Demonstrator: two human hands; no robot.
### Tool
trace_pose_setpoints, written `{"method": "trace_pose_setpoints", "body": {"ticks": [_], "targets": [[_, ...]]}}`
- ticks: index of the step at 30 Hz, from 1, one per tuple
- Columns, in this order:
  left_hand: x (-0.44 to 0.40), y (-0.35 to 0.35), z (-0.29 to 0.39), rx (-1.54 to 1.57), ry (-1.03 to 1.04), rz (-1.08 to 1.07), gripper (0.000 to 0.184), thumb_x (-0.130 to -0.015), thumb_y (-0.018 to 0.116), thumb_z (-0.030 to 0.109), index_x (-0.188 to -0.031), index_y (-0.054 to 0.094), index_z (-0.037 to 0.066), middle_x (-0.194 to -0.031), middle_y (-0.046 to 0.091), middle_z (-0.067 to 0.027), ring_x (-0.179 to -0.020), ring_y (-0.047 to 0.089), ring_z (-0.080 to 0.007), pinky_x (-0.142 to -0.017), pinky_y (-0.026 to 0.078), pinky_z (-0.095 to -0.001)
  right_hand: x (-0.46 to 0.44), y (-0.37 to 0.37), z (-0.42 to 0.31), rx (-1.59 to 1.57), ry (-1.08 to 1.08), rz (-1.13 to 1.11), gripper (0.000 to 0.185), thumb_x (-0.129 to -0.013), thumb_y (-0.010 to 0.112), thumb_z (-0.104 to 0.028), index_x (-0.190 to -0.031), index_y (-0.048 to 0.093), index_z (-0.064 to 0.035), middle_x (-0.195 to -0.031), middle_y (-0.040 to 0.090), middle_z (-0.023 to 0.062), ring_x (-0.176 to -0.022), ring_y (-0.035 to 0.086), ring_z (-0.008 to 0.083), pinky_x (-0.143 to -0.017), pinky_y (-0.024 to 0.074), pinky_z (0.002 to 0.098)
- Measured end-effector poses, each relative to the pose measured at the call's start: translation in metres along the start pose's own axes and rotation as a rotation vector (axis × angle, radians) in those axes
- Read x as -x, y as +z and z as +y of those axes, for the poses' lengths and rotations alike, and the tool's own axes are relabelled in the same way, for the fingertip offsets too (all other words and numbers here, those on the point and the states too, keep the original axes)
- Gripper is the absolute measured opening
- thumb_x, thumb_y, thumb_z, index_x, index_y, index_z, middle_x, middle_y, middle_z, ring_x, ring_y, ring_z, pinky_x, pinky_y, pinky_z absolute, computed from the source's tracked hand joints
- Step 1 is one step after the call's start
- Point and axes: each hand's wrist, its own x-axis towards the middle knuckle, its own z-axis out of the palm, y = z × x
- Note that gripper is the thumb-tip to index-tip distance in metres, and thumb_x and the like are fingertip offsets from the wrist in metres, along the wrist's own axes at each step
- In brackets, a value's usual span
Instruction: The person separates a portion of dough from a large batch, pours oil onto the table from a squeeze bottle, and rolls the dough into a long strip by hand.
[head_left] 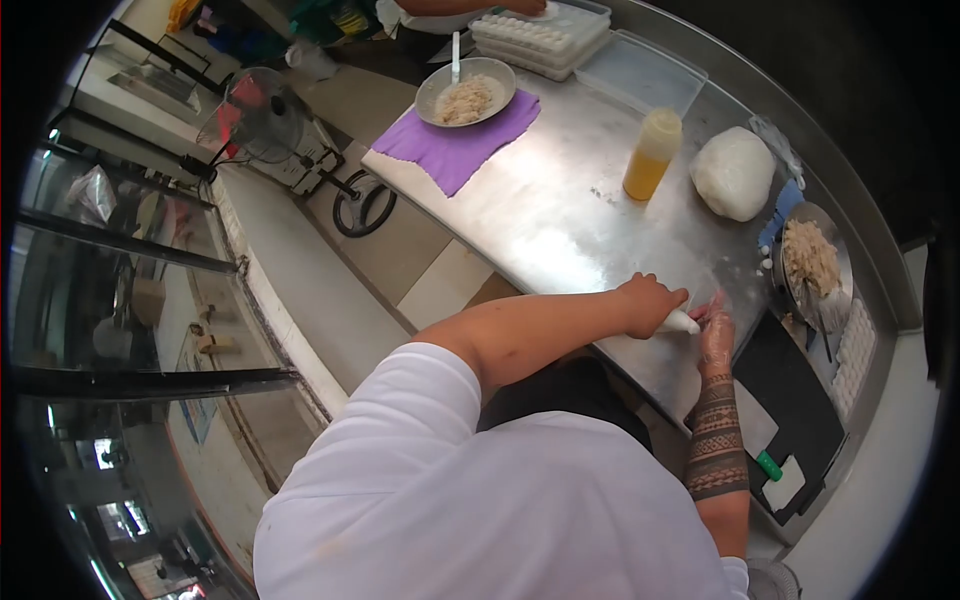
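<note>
At the bench's (560, 225) near edge, 2 hands working close together over the metal top. Left hand (652, 305), bare, fingers curled round a white piece (680, 323) resembling dough; its free end sticks out toward the right. Right hand (716, 332), in a clear glove, just beside that end, fingers partly extended; cannot tell whether they grip it. Bottle (648, 170) of yellow liquid upright beyond the hands; white lump (733, 173) to its right. Farther right, bowl (843, 262) of pale, crumbly food, with a blue cloth (777, 215) beside it. Black board (800, 395) lies to the right of the gloved hand; green handle (769, 465) at its near part. At the far left corner, purple cloth (440, 155) under a 2nd bowl (426, 103), also with pale food, white utensil (456, 60) standing in it. Stacked trays (540, 35) at the far end hold rows of white pieces; clear tub (645, 72) just beside. Another person's hand (525, 6) above the trays.
</note>
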Motion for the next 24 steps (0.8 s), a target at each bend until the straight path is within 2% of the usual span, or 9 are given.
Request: {"method": "trace_pose_setpoints", "body": {"ticks": [2,5,8,11,14,18,20,21,24], "targets": [[-0.001,0.004,0.002,0.129,0.012,0.034,0.062,-0.082,0.078,0.010,-0.138,0.051,0.011,-0.126,0.068,-0.0199,-0.118,0.066,-0.0429,-0.099,0.052,-0.0518,0.012,-0.005,-0.006,-0.155,0.039,-0.048,0.070,-0.109,0.044,-0.064,-0.110,0.072,0.0002,-0.102,0.070,0.0099,-0.098,0.064,0.0180,-0.091,0.0494,0.0332],[-0.027,0.048,-0.028,0.573,0.367,0.265,0.060,-0.080,0.077,0.006,-0.135,0.053,0.011,-0.120,0.069,-0.0183,-0.113,0.066,-0.0433,-0.095,0.053,-0.0505,0.041,0.016,-0.037,-0.667,0.155,-0.277,0.067,-0.108,0.048,-0.061,-0.134,0.065,-0.0017,-0.121,0.071,0.0080,-0.117,0.064,0.0209,-0.105,0.0479,0.0349],[-0.043,0.068,-0.038,0.551,0.312,0.346,0.059,-0.079,0.077,0.004,-0.134,0.055,0.011,-0.122,0.068,-0.0183,-0.114,0.064,-0.0441,-0.097,0.052,-0.0498,0.025,0.048,-0.016,-0.414,0.052,-0.148,0.062,-0.108,0.052,-0.055,-0.137,0.064,-0.0012,-0.127,0.070,0.0108,-0.121,0.064,0.0240,-0.109,0.0466,0.0376],[-0.067,0.108,-0.052,0.385,0.218,0.704,0.058,-0.077,0.078,0.004,-0.131,0.056,0.010,-0.128,0.066,-0.0184,-0.115,0.063,-0.0456,-0.099,0.051,-0.0489,0.004,0.067,-0.002,0.248,-0.339,0.104,0.059,-0.105,0.057,-0.050,-0.136,0.064,-0.0002,-0.126,0.072,0.0160,-0.122,0.066,0.0292,-0.108,0.0485,0.0393],[-0.087,0.114,-0.067,0.465,0.165,0.665,0.069,-0.077,0.080,0.010,-0.140,0.053,0.010,-0.134,0.063,-0.0205,-0.117,0.061,-0.0449,-0.102,0.051,-0.0478,0.007,0.077,-0.017,0.629,-0.315,0.236,0.061,-0.102,0.060,-0.051,-0.135,0.065,0.0006,-0.125,0.072,0.0215,-0.119,0.068,0.0355,-0.103,0.0516,0.0410],[-0.041,0.065,-0.059,1.078,0.065,0.386,0.079,-0.081,0.077,0.021,-0.152,0.046,0.010,-0.141,0.058,-0.0256,-0.129,0.056,-0.0442,-0.108,0.048,-0.0489,0.009,0.088,-0.031,0.776,-0.262,0.267,0.052,-0.102,0.058,-0.047,-0.123,0.070,-0.0004,-0.117,0.073,0.0223,-0.110,0.070,0.0405,-0.097,0.0546,0.0448],[-0.038,0.063,-0.065,1.443,-0.036,0.330,0.082,-0.083,0.075,0.028,-0.156,0.041,0.009,-0.146,0.054,-0.0280,-0.137,0.052,-0.0437,-0.111,0.046,-0.0490,0.015,0.094,-0.018,0.414,-0.224,0.163,0.047,-0.101,0.059,-0.041,-0.128,0.065,-0.0026,-0.128,0.068,0.0230,-0.119,0.065,0.0388,-0.101,0.0522,0.0424],[-0.037,0.060,-0.064,1.099,0.072,0.494,0.078,-0.084,0.073,0.029,-0.154,0.044,0.008,-0.147,0.054,-0.0277,-0.138,0.052,-0.0432,-0.111,0.046,-0.0489,0.005,0.098,0.013,0.098,-0.213,0.067,0.046,-0.101,0.058,-0.038,-0.132,0.064,-0.0036,-0.131,0.066,0.0231,-0.123,0.064,0.0380,-0.103,0.0511,0.0419],[-0.034,0.046,-0.044,0.272,0.436,0.726,0.066,-0.085,0.070,0.030,-0.145,0.054,0.007,-0.147,0.054,-0.0263,-0.139,0.052,-0.0412,-0.112,0.046,-0.0485,0.026,0.090,-0.028,0.889,-0.523,-0.065,0.047,-0.105,0.051,-0.028,-0.147,0.053,-0.0084,-0.154,0.051,0.0218,-0.142,0.050,0.0354,-0.118,0.0402,0.0433]]}}
